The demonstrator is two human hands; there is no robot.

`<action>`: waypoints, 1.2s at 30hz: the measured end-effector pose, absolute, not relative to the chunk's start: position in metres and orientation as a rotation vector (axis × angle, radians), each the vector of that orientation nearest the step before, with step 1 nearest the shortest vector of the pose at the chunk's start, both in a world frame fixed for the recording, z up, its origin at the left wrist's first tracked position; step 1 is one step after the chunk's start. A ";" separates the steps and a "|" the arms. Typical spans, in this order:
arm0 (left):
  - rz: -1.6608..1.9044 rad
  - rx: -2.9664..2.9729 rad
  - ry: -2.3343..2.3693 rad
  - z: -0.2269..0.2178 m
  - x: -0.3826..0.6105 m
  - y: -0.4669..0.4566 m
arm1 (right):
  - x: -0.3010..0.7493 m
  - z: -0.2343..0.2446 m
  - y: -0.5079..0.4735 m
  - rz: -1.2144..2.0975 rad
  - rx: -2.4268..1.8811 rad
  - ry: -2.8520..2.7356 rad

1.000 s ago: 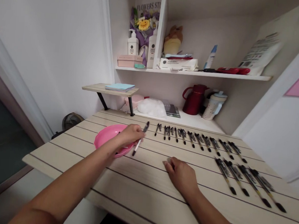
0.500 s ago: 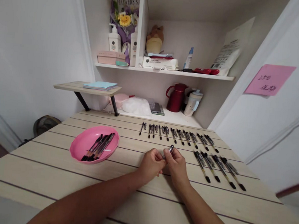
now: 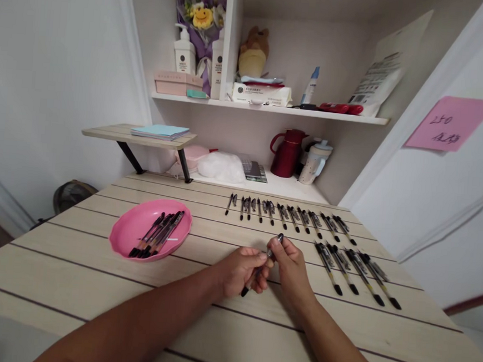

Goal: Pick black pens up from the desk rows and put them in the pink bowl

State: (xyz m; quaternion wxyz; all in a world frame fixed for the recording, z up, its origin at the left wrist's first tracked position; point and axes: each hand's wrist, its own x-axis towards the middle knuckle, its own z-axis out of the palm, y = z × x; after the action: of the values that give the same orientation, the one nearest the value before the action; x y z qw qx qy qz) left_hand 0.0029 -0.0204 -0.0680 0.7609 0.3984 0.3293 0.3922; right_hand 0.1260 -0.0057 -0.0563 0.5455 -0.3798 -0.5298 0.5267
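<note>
Both my hands meet over the middle of the pale wooden table (image 3: 91,286) and share one black pen (image 3: 260,263). My left hand (image 3: 240,270) is closed round the pen's lower barrel. My right hand (image 3: 293,266) pinches its upper end near the cap. A pink bowl (image 3: 126,233) to the left holds several more black pens (image 3: 157,234). A long row of pens and caps (image 3: 289,214) lies across the far part of the table. A shorter row of pens (image 3: 355,268) lies to the right of my hands.
A small raised shelf (image 3: 123,134) with a blue notebook stands at the back left. A red jug (image 3: 287,154) and a white cup (image 3: 315,163) sit in the alcove behind the table. Bottles, a box and a plush toy fill the upper shelf. A pink note (image 3: 448,130) sticks to the right wall.
My left hand carried a pen from the pink bowl to the table's middle. My right hand lifted off the table and took the pen's upper end.
</note>
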 end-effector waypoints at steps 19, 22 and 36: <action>0.948 0.791 0.777 -0.068 0.006 -0.024 | 0.132 -0.066 0.000 1.377 -0.865 -1.304; 0.859 0.723 0.676 -0.065 0.002 -0.024 | 0.131 -0.063 -0.002 1.461 -0.805 -1.254; 0.962 0.803 0.814 -0.071 0.005 -0.022 | 0.132 -0.067 0.006 1.298 -0.893 -1.233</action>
State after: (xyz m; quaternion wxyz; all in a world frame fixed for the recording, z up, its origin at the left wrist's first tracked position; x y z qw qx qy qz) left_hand 0.0051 -0.0217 -0.0706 0.7335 0.3650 0.3704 0.4376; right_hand 0.1322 0.0058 -0.0670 0.5402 -0.3756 -0.5188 0.5459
